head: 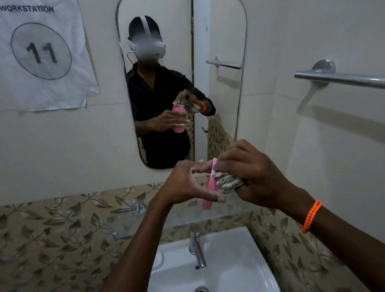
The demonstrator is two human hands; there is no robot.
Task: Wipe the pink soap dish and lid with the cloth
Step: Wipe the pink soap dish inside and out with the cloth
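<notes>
My left hand holds a pink soap dish piece on edge, thumb below and fingers above it, over the glass shelf. Whether it is the dish or the lid I cannot tell. My right hand grips a bunched grey patterned cloth and presses it against the right face of the pink piece. An orange bead band sits on my right wrist. The mirror shows the same pink piece and cloth in the person's hands.
A white sink with a chrome tap lies below my hands. A glass shelf runs along the leaf-patterned tiles. A chrome towel bar juts out on the right wall. A paper sign reading 11 hangs at left.
</notes>
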